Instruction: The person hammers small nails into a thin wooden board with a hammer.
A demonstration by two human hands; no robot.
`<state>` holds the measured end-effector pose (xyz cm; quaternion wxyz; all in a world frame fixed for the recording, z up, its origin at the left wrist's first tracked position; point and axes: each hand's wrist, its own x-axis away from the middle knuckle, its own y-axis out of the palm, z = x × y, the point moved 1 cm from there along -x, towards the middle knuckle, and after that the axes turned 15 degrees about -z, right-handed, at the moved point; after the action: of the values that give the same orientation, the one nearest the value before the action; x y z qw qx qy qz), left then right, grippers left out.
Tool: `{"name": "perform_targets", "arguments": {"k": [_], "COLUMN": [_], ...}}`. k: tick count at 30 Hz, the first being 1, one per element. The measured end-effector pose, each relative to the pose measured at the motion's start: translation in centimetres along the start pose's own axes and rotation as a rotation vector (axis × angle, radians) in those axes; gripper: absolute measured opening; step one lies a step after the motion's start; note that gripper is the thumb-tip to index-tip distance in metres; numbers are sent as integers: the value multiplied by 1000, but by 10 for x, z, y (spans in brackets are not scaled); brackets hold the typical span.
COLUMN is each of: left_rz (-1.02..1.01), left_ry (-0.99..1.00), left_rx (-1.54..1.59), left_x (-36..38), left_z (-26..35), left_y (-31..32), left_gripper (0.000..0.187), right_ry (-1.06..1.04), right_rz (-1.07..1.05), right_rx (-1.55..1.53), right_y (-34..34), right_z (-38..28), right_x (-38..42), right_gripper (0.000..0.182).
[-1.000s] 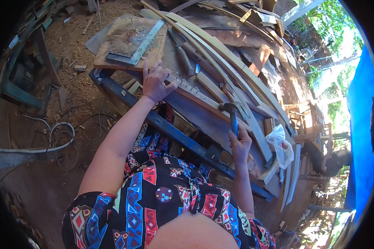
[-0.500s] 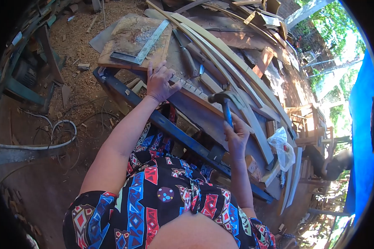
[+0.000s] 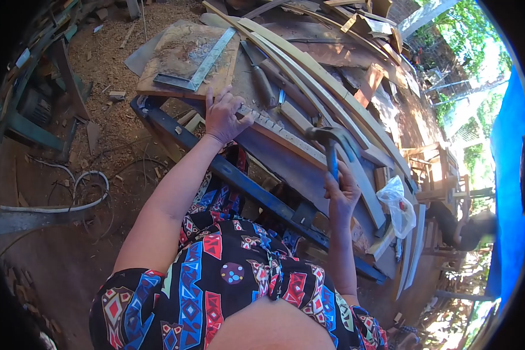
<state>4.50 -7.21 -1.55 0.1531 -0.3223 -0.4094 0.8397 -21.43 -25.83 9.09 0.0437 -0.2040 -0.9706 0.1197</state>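
My right hand (image 3: 342,189) is wrapped round the blue handle of a claw hammer (image 3: 331,140). The hammer's dark head is raised close above the right part of a narrow wooden strip (image 3: 289,139). Small notches or chips run along the strip's upper edge. At the strip's left end, my left hand (image 3: 223,119) grips it with thumb and fingers, the fingertips close to a square wooden board (image 3: 181,49). On that board lies a metal try square (image 3: 213,58). A tool with a worn handle (image 3: 263,87) lies just beyond the strip.
Long wooden slats (image 3: 315,76) lie across the bench, whose blue metal frame (image 3: 256,201) runs along the near side. A clear plastic bag (image 3: 395,207) lies to the right. Wood shavings (image 3: 119,64) and a pale hose (image 3: 90,175) cover the ground at left. A blue tarp (image 3: 507,175) hangs at far right.
My right hand and the hammer have moved a little to the right along the strip. My left hand stays where it was.
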Motion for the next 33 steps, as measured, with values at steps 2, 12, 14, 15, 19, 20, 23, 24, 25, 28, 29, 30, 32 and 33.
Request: {"name": "perform_targets", "arguments": {"k": [2, 12, 14, 15, 19, 20, 23, 24, 25, 28, 29, 30, 32, 33], "left_rz": [-6, -23, -4, -16, -22, -6, -38, 11, -12, -44, -24, -3, -6, 9], "left_ry": [-9, 10, 7, 30, 51, 67, 77, 104, 135, 100, 91, 79, 97, 95], "left_rx": [12, -17, 0, -4, 26, 26, 94, 101, 105, 94, 74, 54, 31, 7], "left_x": [0, -1, -1, -1, -1, -2, 0, -1, -2, -1, -1, -1, 0, 0], "left_z": [1, 3, 3, 5, 3, 0, -3, -7, -8, -6, -5, -5, -6, -7], "left_y": [-2, -2, -2, -3, -3, -3, -5, -1, 0, 3, 3, 2, 4, 6], "left_gripper": [36, 37, 36, 36, 35, 35, 34, 32, 32, 31, 31, 31, 30, 30], "right_ry": [-32, -50, -47, -38, 114, 100, 89, 135, 184, 184, 188, 152, 140, 147], "right_rz": [38, 115, 132, 138, 60, 25, 12, -5, -17, 17, 41, 53, 66, 85], "right_rx": [36, 103, 103, 117, -164, -238, -341, -284, -228, -255, -269, -230, -137, -146], "right_y": [-3, -6, -5, -5, -17, -24, -30, -32, -34, -35, -33, -31, -31, -32], "right_z": [10, 83, 84, 83, 75, 83, 83, 84, 86, 90, 90, 90, 95, 97], "right_x": [3, -1, -1, 0, -1, -3, -8, -9, -9, -10, -9, -8, -8, -8], "right_gripper": [39, 37, 36, 35, 30, 27, 19, 18, 18, 22, 22, 23, 26, 26]}}
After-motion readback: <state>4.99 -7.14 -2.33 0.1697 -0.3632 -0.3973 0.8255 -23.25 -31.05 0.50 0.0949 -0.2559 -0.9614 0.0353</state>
